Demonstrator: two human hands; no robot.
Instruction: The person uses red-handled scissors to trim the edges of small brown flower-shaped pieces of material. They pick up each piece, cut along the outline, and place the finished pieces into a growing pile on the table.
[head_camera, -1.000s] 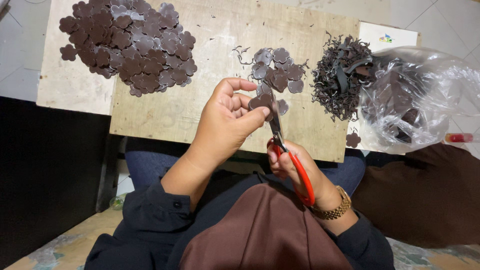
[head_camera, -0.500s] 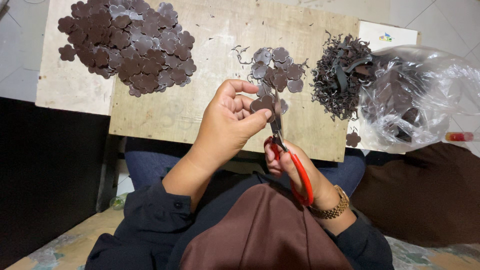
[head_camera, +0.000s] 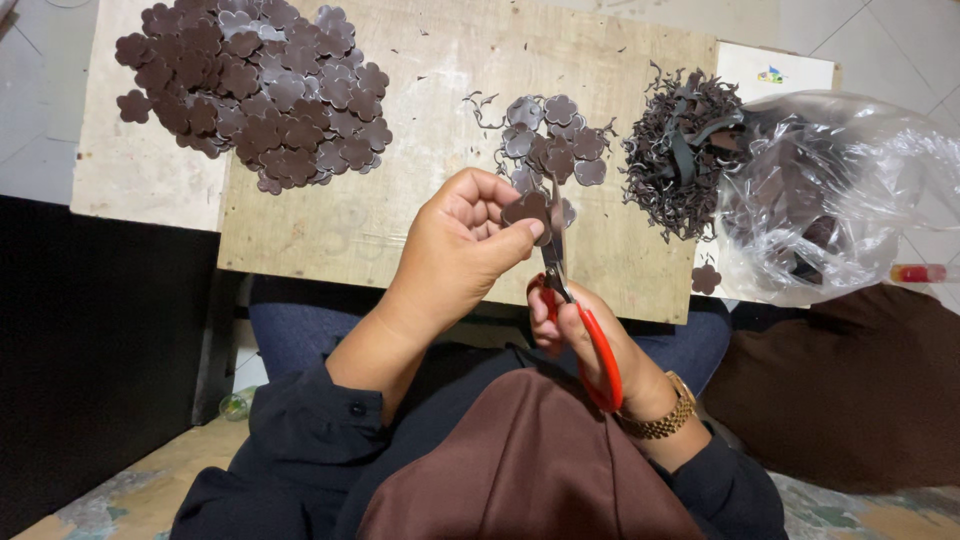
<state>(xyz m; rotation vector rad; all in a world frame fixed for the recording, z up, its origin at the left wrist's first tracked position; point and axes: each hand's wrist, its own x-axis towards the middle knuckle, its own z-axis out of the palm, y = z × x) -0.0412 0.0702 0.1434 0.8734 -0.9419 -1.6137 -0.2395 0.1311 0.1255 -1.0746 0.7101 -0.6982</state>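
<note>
Brown flower cutout (head_camera: 527, 210), thin & prob. floppy, sits pinched in your left hand (head_camera: 462, 250) — hold near its edge. Right hand (head_camera: 590, 335) grips red scissors (head_camera: 575, 310), blades beside it.

Big pile of brown flower cutouts (head_camera: 255, 95) upper left; scrap trimmings (head_camera: 680, 150) & clear plastic bag (head_camera: 840, 190) upper right, on plywood board (head_camera: 400, 210).

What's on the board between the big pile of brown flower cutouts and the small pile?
In the head view, only bare board separates the big pile from the small pile; a few thin curled trimmings lie at the small pile's left edge.
</note>
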